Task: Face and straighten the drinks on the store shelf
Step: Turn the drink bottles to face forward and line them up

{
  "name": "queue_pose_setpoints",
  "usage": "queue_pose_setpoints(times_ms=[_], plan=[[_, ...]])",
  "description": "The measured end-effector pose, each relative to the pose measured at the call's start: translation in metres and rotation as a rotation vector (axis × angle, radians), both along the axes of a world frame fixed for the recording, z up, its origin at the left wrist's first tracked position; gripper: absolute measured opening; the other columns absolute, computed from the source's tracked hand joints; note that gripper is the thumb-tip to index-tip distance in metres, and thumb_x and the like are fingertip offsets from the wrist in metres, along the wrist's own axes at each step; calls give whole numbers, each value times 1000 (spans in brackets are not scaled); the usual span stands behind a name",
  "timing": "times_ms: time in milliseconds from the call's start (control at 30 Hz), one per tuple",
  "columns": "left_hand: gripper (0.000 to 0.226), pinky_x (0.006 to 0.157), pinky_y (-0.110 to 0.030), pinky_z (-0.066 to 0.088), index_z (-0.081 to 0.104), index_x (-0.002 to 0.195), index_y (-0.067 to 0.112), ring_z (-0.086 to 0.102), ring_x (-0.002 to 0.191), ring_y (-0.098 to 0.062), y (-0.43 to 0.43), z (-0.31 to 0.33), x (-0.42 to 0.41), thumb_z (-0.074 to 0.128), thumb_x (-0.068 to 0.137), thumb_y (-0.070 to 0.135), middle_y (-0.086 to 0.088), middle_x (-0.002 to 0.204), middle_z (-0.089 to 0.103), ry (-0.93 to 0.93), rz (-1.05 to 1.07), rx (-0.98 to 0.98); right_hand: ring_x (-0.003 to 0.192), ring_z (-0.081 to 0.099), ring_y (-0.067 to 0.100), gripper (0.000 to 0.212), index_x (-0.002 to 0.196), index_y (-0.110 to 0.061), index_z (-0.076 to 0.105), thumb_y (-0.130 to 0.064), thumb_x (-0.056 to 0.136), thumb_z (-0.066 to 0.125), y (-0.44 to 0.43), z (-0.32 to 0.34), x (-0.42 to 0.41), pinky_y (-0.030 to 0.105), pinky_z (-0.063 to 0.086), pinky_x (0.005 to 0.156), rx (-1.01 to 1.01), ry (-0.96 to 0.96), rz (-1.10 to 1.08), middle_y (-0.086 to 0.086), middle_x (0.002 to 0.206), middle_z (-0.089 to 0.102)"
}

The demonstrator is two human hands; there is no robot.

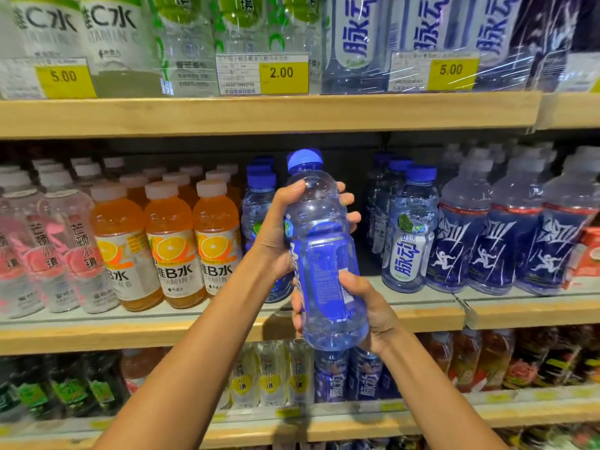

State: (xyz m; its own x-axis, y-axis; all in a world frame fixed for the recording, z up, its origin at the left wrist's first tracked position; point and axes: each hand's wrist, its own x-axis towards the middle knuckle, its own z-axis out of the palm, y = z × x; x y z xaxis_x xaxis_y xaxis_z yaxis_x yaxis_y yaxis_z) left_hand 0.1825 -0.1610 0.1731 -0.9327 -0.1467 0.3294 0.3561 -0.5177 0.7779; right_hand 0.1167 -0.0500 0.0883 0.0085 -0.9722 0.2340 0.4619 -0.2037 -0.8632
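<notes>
The shelving fills my view: the upper shelf [259,113] cuts its bottles off above the labels, and the lower shelf [324,430] is blurred, its labels hard to read; the middle shelf [130,336] carries rows running back into shadow, so only the front bottles are clear; from its left end come pink bottles [55,254], partly smeared, then orange bottles [168,245], then blue-capped bottles [258,206] half hidden behind my wrist, a dark gap, a pale-labelled blue bottle [410,232] and dark-labelled bottles [506,235] towards the right end; the blue bottle [324,254] I hold is off the shelf, in front of that gap above the front edge, cap tipped a little left, its small-print panel towards me and its big lettering wrapping out of sight on the left; my left hand [279,235] is curled round its shoulder, fingertips showing past the far side; my right hand [373,306] grips its lower body, palm mostly hidden behind it; the yellow price tags [282,74] read clearly, their small print does not.
</notes>
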Motion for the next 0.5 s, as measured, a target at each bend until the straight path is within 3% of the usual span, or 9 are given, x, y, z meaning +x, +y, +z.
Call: queue_pose_setpoints(times_ms=[100, 200, 300, 400, 500], plan=[[51, 80, -34, 57, 77, 97, 11, 70, 93, -22, -4, -2, 2, 81, 59, 45, -9, 106, 72, -58, 131, -133, 77, 66, 34, 72, 114, 0, 58, -46, 64, 81, 1, -2, -3, 42, 54, 75, 13, 80, -204, 20, 93, 65], [44, 80, -34, 57, 68, 107, 6, 69, 84, -18, -6, -4, 5, 62, 85, 43, -8, 95, 72, -157, 482, -318, 87, 65, 37, 97, 125, 5, 47, -42, 50, 87, 6, -4, -4, 49, 52, 81, 117, 126, -478, 23, 101, 65], [26, 60, -17, 52, 64, 99, 7, 66, 69, -2, -3, -5, 10, 59, 92, 32, 5, 79, 71, -121, 773, -429, 79, 70, 19, 64, 109, -11, 61, -43, 56, 78, 10, 1, -2, 31, 55, 68, 60, 278, -663, 3, 88, 73], [35, 80, -29, 54, 65, 102, 10, 70, 93, -17, 12, -2, 9, 62, 85, 41, -6, 98, 72, -113, 897, -482, 74, 69, 10, 57, 103, -14, 59, -42, 59, 81, 8, 4, 4, 19, 51, 63, 41, 417, -864, 0, 86, 72], [33, 73, -29, 53, 61, 91, 16, 70, 87, -20, 29, 1, 0, 69, 79, 46, -6, 91, 72, -105, 948, -458, 68, 65, 2, 47, 97, -18, 51, -32, 68, 85, 4, 1, 14, 17, 51, 57, 67, 623, -1089, -3, 81, 68]])
